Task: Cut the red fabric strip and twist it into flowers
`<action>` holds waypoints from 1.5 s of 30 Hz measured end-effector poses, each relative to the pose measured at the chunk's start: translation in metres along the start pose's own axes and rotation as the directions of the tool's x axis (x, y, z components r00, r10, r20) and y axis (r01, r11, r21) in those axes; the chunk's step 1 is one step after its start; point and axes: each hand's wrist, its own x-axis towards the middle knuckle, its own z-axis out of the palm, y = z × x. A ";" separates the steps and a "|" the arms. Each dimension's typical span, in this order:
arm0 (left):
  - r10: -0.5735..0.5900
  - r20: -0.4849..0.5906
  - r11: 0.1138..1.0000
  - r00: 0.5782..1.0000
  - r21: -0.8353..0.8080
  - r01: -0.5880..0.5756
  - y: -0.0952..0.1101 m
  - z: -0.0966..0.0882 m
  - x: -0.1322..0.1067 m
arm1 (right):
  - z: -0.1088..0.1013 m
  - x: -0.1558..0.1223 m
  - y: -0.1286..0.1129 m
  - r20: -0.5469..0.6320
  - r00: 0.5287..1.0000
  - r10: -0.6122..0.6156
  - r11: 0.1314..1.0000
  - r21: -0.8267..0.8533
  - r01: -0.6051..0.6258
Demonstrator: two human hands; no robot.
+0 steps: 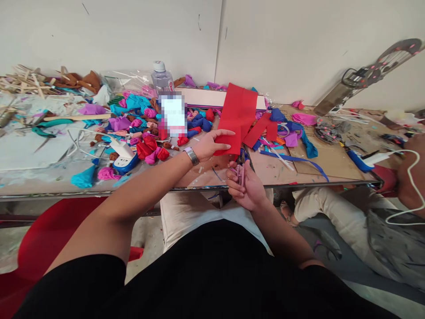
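Note:
A long red strip of cloth or crepe paper (236, 104) lies folded over the table, its near end raised by the front edge. My left hand (212, 144) grips this near end from the left, with two fingers stretched across its surface. Just below and to the right, my right hand (247, 186) is closed around pink-handled scissors (241, 175). Their blades point up toward the strip's lower edge and are mostly hidden. Smaller red pieces (259, 130) rest right of the strip.
Colourful rolled cloth flowers (149, 113) crowd the table left of centre, around a plastic bottle (162, 77). A blue-and-white power strip (124, 161) and green-handled pliers (49, 126) lie left. Cardboard (327, 166) covers the right side, where another person's arm (411, 173) shows.

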 end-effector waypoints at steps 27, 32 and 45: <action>0.020 -0.008 0.944 1.000 0.329 -0.016 0.021 0.007 -0.009 | 0.000 0.003 0.000 -0.065 0.994 -0.089 0.993 -0.078 0.084; 0.041 0.009 0.926 0.999 0.375 -0.041 0.017 0.007 -0.009 | 0.001 0.003 0.001 -0.094 0.990 -0.102 0.992 -0.086 0.094; 0.044 0.014 0.924 0.999 0.381 -0.046 0.017 0.009 -0.009 | 0.000 0.005 0.002 -0.089 0.990 -0.111 0.993 -0.045 0.107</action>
